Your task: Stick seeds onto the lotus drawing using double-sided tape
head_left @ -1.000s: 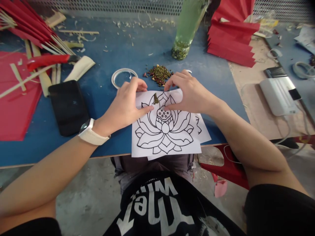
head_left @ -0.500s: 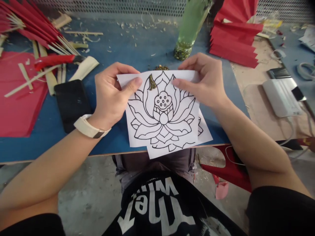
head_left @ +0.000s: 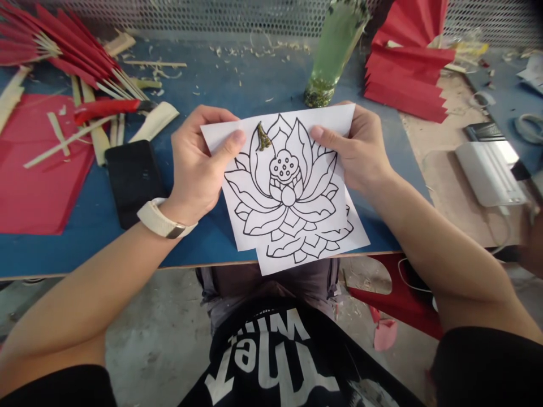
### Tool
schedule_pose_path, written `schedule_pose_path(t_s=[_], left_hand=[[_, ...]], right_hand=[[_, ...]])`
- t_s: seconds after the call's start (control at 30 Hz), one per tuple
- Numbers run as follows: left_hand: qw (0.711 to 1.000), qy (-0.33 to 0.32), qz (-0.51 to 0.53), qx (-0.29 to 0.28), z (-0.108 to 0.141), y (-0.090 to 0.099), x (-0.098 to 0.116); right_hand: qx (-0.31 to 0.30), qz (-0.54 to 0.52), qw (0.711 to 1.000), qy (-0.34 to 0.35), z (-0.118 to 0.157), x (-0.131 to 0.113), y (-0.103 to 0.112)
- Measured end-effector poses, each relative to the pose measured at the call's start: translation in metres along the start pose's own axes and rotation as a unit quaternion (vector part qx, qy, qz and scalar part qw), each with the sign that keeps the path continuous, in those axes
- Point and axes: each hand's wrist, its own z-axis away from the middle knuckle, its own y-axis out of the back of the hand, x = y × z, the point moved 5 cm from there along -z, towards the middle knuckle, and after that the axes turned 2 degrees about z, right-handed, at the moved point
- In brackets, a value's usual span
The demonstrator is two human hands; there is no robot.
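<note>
A white sheet with a black-outlined lotus drawing (head_left: 288,196) is held up between both hands, its top edge tilted higher on the right. My left hand (head_left: 199,161) pinches its upper left corner, thumb on top. My right hand (head_left: 362,141) grips the upper right side, thumb in front and fingers hidden behind. Dark greenish-brown grains (head_left: 263,139) fill one small petal tip at the upper left of the drawing. Beneath lies a second white sheet (head_left: 360,237) with a similar drawing, mostly covered and reaching over the table's front edge.
A glass of green liquid (head_left: 335,56) stands behind the sheets. Red folded paper (head_left: 407,73) is at the back right, a white power bank (head_left: 487,172) at the right. To the left lie a black phone (head_left: 134,183), red-handled tool (head_left: 108,110), red sheets (head_left: 42,186) and wood strips.
The upper sheet has risen on its right side and now tilts, showing more of the lower drawing. Its top right corner now covers more of my right hand's fingers. The camera view has shifted slightly.
</note>
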Motion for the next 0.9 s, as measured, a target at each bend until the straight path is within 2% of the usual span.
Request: schedule_pose_path(t_s=[0.17, 0.3, 0.43, 0.53, 0.63, 0.8, 0.9], left_hand=[[0.999, -0.012, 0.044, -0.003, 0.001, -0.005, 0.010], [1.000, 0.015, 0.007, -0.027, 0.005, -0.009, 0.024], [1.000, 0.019, -0.012, 0.001, 0.006, -0.008, 0.034], [0.999, 0.021, -0.034, -0.003, 0.006, -0.007, 0.032], [0.998, 0.027, -0.046, -0.023, 0.005, -0.008, 0.027], [0.999, 0.032, -0.021, 0.016, 0.006, -0.004, 0.029], [0.998, 0.039, -0.036, -0.018, 0.006, -0.006, 0.025]], right_hand=[[0.014, -0.019, 1.000, 0.010, 0.002, -0.005, 0.000], [0.021, -0.001, 1.000, 0.014, 0.003, -0.006, 0.000], [0.034, -0.011, 0.999, 0.015, 0.002, -0.003, 0.001], [0.041, -0.018, 0.999, 0.029, 0.001, 0.001, 0.002], [0.018, -0.001, 0.999, 0.033, 0.000, 0.004, 0.000], [0.034, -0.026, 0.999, 0.030, 0.003, 0.001, 0.000], [0.038, -0.032, 0.998, 0.027, 0.003, 0.000, -0.001]])
